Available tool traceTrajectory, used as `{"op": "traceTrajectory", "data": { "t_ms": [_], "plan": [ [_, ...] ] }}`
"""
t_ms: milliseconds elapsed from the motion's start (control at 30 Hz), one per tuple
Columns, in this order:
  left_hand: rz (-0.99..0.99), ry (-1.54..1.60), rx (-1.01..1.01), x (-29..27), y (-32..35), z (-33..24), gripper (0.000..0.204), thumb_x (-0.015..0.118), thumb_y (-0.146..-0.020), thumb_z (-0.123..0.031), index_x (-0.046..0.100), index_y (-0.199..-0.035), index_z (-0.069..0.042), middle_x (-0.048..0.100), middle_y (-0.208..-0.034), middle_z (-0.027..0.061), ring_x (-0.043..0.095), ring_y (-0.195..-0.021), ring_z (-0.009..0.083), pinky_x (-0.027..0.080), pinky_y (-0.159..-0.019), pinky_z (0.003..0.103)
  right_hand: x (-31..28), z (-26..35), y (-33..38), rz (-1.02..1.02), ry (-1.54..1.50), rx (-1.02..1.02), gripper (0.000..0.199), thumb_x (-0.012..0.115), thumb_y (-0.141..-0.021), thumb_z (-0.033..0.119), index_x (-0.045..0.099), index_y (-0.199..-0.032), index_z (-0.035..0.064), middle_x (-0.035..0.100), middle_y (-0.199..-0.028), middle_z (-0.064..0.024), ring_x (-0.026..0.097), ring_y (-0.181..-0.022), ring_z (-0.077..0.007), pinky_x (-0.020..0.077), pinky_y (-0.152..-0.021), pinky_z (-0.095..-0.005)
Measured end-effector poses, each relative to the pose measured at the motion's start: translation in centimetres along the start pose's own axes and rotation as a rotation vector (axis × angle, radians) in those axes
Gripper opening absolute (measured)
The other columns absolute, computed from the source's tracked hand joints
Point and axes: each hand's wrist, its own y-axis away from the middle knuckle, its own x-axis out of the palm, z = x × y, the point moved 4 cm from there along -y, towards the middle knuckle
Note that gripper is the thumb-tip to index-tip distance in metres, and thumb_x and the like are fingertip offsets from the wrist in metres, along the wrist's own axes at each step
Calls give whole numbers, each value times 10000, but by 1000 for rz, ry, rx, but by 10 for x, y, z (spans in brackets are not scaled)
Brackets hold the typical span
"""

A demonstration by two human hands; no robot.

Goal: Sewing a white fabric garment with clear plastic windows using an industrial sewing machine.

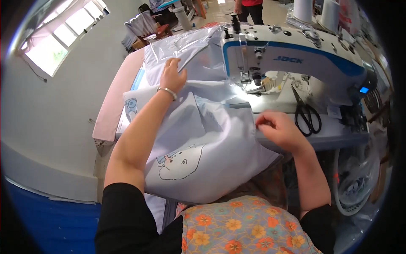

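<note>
A large pale lilac-white fabric piece (224, 148) with a printed cartoon figure drapes over the sewing machine's bed and down across my lap. My left hand (172, 79) rests on its far left part, fingers stretched forward and thumb apart. To the right, my right hand (279, 130) is closed, its curled fingertips at the fabric's right edge beside the needle area. The white-and-blue sewing machine (292, 53) stands just beyond, its lamp lighting the cloth under the presser foot (253, 84). Black-handled scissors (308, 116) lie right of my right hand.
Clear plastic sheeting (186, 44) covers cloth at the back of the table. A pink padded edge (116, 97) runs along the table's left side. White thread cones (303, 10) stand behind the machine. A person in red (252, 6) is in the far background.
</note>
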Motion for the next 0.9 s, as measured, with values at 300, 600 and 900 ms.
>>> {"op": "traceTrajectory", "data": {
  "t_ms": [300, 600, 900],
  "plan": [
    [152, -67, -344, 58, -75, 91, 723, 655, -821, -302, 414, -1448, -35, 400, -1498, 228, 456, -1342, 379, 382, -1119, 413, 55, 3, -53, -81, 541, -343, 501, 689, -821, 159, 579, -1305, 92, 503, -1383, -207, 493, -1256, -403, 405, -1066, -448],
    [506, -226, -290, 130, -136, 120, 347, 541, -949, -295, 623, -1259, -163, 605, -1305, 196, 596, -1194, 354, 474, -1018, 446, 78, -13, -65, 55, 624, -312, 450, 673, -848, 211, 591, -1286, 147, 496, -1417, -159, 481, -1302, -378, 364, -1090, -526],
    [-899, 321, 107, -119, -124, 52, 179, 528, -947, -88, 685, -1026, -51, 674, -949, 148, 646, -898, 267, 516, -811, 385, 86, -6, -64, -9, 664, -374, 443, 657, -867, 225, 588, -1294, 130, 498, -1420, -170, 452, -1330, -396, 339, -1108, -533]
  ]
}}
